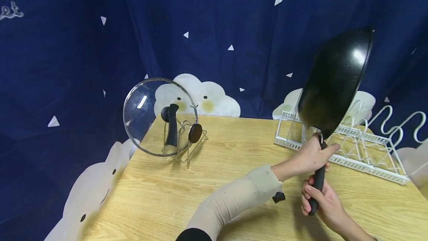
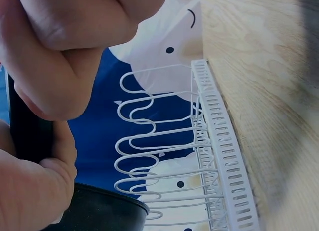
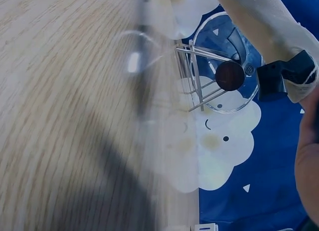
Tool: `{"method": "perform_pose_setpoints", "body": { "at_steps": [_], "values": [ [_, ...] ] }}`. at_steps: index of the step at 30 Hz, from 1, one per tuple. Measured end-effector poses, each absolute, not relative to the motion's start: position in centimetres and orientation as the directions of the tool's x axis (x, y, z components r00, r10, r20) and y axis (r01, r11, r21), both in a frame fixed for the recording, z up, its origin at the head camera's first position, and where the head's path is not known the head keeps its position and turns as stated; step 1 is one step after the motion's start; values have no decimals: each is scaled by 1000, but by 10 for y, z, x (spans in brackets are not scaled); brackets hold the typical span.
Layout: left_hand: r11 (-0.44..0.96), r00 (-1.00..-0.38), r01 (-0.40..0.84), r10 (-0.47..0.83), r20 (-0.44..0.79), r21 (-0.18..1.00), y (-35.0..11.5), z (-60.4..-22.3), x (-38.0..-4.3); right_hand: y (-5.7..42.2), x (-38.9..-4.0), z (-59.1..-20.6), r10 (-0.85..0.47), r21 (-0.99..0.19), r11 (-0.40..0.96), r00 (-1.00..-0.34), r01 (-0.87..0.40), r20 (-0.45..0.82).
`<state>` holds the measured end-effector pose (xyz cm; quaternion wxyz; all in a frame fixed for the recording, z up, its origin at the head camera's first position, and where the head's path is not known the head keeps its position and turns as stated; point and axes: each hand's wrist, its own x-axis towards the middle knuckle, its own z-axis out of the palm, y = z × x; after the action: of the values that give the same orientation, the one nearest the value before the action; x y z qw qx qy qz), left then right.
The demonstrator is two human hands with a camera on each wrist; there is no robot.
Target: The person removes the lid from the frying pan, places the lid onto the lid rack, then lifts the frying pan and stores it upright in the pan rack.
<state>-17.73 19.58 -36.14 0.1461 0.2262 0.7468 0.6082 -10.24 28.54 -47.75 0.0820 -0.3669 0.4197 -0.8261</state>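
A black wok is held up above the right part of the table, its bowl raised on edge and tilted, with its long black handle pointing down toward me. My left hand grips the handle close to the bowl, thumb lying across it. Lower down, near the handle's end, the fingers of my right hand curl round it. In the left wrist view, both hands crowd the left side, and the wok's dark rim shows at the bottom. The right wrist view catches only part of a hand at its right edge.
Behind the wok, a white wire dish rack sits on the wooden table. At the left, a glass lid with a black handle leans upright in a small metal stand. A dark blue curtain hangs behind the table.
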Motion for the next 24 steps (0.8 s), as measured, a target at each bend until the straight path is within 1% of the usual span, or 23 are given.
{"method": "perform_pose_setpoints", "body": {
  "at_steps": [2, 6, 10, 13, 18, 24],
  "values": [
    [152, -855, 150, 516, 51, 977, 195, -362, -178, 276, -96, -459, -450, -756, -636, -720, -157, 528],
    [161, -855, 158, 516, 54, 974, 195, -362, -179, 270, -91, -445, -452, -745, -656, -726, -124, 519],
    [213, -855, 182, 516, 47, 960, 195, -363, -179, 269, -90, -446, -458, -721, -688, -718, -87, 524],
    [219, -858, 179, 512, 43, 959, 198, -365, -178, 271, -89, -448, -464, -711, -700, -710, -73, 529],
    [179, -866, 151, 498, 43, 972, 204, -368, -178, 274, -87, -446, -463, -703, -709, -708, -65, 532],
    [119, -852, 135, 521, 54, 984, 208, -370, -180, 279, -85, -443, -485, -703, -711, -709, -20, 511]
  ]
}}
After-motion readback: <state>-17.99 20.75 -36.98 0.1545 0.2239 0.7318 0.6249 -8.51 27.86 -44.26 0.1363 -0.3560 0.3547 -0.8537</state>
